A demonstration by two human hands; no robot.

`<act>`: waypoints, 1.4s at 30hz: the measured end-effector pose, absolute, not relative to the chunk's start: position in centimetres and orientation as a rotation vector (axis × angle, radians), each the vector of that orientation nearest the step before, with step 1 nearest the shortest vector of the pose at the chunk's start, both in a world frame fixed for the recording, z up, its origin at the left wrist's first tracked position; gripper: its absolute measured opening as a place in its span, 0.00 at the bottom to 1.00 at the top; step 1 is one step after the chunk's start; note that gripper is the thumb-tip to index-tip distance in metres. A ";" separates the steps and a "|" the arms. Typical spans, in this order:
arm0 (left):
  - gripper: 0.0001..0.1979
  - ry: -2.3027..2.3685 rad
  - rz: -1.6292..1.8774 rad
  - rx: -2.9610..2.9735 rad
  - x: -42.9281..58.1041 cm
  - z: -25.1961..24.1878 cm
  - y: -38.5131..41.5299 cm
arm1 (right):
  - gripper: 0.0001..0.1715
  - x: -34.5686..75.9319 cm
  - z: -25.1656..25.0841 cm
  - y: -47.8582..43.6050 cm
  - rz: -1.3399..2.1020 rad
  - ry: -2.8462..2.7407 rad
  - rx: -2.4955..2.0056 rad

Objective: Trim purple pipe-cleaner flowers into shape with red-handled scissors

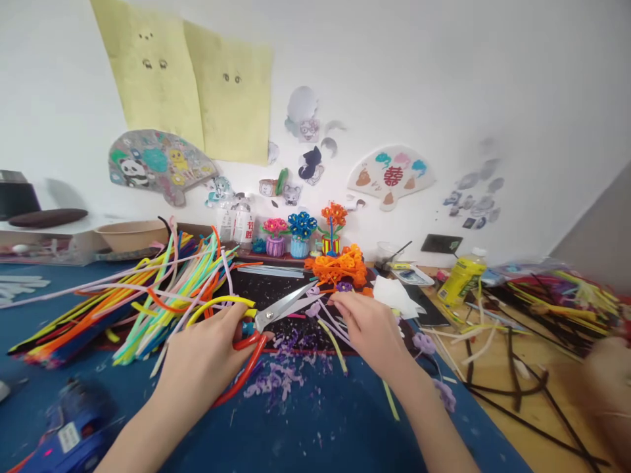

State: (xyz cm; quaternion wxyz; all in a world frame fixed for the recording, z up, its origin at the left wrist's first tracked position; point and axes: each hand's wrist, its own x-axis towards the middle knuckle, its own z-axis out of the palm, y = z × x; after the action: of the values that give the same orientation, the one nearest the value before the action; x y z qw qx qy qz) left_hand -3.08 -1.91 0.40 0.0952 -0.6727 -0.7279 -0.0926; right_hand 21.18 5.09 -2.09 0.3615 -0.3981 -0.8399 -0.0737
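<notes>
My left hand (pixel 210 345) grips a pair of scissors (pixel 269 316) with yellow and red handles, its blades parted and pointing right. Close to the blade tips, my right hand (pixel 367 328) is closed in a pinch; what lies between its fingertips is too small to make out. Light purple pipe cleaners (pixel 335 323) lie just left of and below those fingers. Purple fuzzy clippings (pixel 279 378) are scattered below the blades. Behind the hands sits a heap of orange pipe-cleaner flowers (pixel 340 264).
Bundled coloured pipe cleaners (pixel 162 295) lie at left, near a blue glue gun (pixel 79 427). Small potted pipe-cleaner flowers (pixel 300 236) stand against the wall. At right are a yellow bottle (pixel 461 279), brown strips (pixel 513 368) and another person's blurred hand (pixel 608 387).
</notes>
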 end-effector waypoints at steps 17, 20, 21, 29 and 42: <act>0.13 -2.117 -0.227 -1.889 -3.8 0.8 -2.3 | 0.14 21.2 -2.2 5.1 -0.229 -2.174 -0.918; 0.13 -2.109 -0.223 -1.878 -3.7 0.7 -2.3 | 0.14 21.4 -2.3 5.2 -0.182 -2.205 -0.899; 0.12 -2.126 -0.219 -1.868 -3.7 0.7 -2.3 | 0.15 21.5 -2.3 5.2 -0.160 -2.215 -0.904; 0.14 -2.198 -0.232 -1.851 -3.7 0.7 -2.1 | 0.15 21.4 -2.2 5.3 -0.021 -2.245 -0.928; 0.10 -2.136 -0.183 -1.936 -3.6 0.5 -2.1 | 0.24 21.8 -2.1 5.2 -0.045 -2.308 -1.027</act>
State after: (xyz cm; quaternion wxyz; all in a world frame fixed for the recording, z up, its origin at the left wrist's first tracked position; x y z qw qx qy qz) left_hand -3.56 -2.07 0.52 0.1261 -0.6648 -0.7336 -0.0630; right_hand 21.81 5.22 -2.09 0.3027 -0.3873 -0.8707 -0.0171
